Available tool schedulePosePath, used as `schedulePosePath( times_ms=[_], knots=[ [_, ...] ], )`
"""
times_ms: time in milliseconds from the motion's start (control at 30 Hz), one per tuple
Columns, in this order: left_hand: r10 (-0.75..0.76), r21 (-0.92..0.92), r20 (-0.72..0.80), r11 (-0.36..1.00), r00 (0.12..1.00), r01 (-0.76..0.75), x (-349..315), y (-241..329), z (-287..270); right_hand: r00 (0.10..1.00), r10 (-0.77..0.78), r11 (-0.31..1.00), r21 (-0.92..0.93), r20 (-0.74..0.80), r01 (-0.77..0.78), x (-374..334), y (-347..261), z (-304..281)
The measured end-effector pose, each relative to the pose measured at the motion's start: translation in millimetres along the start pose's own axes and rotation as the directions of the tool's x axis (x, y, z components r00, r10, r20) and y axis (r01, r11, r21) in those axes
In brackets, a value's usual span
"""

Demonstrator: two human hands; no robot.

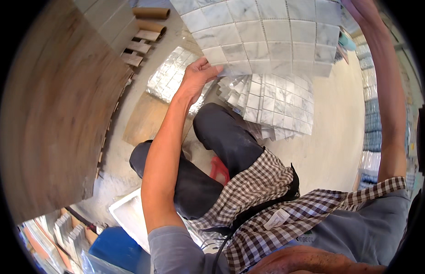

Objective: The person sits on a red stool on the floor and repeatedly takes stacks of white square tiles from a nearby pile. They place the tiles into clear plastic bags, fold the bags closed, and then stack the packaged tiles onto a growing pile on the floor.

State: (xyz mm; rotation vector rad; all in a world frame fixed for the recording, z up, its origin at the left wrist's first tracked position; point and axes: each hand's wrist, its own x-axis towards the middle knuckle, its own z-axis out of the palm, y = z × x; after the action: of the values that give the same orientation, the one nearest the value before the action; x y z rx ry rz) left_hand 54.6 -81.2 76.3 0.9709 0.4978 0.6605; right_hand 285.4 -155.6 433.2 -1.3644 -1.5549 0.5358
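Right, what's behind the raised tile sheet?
Past the lower edge of the raised sheet, part of a tile stack shows; whatever lies directly behind the sheet is covered.

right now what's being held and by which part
Tile sheet: left hand grips its lower left corner; right hand is by its right edge, grip cut off.

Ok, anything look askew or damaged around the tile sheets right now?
Yes, the stack of tile sheets looks askew: its sheets lie at differing angles, corners jutting out instead of lining up. The raised sheet, gripped by the left hand, shows no clear break in what is visible.
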Motion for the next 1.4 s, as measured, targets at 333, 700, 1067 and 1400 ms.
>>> schedulePosePath(
  times_ms=[333,700,1067,1400],
  knots=[
    [-0.179,-0.151,-0.553,0.982,0.814,0.114,-4,-85,-60,0.955,0.145,0.968,-0.235,0.258,-0.083,104,147,152],
    [-0.303,-0.082,-0.836,0.894,0.458,0.441,5,-194,-72,0.873,0.354,0.848,-0.509,0.335,-0.148,129,377,284],
    [-0.297,-0.173,-0.875,0.93,0.383,0.325,14,-236,-100,0.821,0.467,0.772,-0.604,0.328,-0.197,126,434,342],
    [-0.314,-0.222,-0.875,0.937,0.368,0.271,16,-257,-111,0.78,0.525,0.675,-0.725,0.34,-0.138,127,436,357]
  ],
)
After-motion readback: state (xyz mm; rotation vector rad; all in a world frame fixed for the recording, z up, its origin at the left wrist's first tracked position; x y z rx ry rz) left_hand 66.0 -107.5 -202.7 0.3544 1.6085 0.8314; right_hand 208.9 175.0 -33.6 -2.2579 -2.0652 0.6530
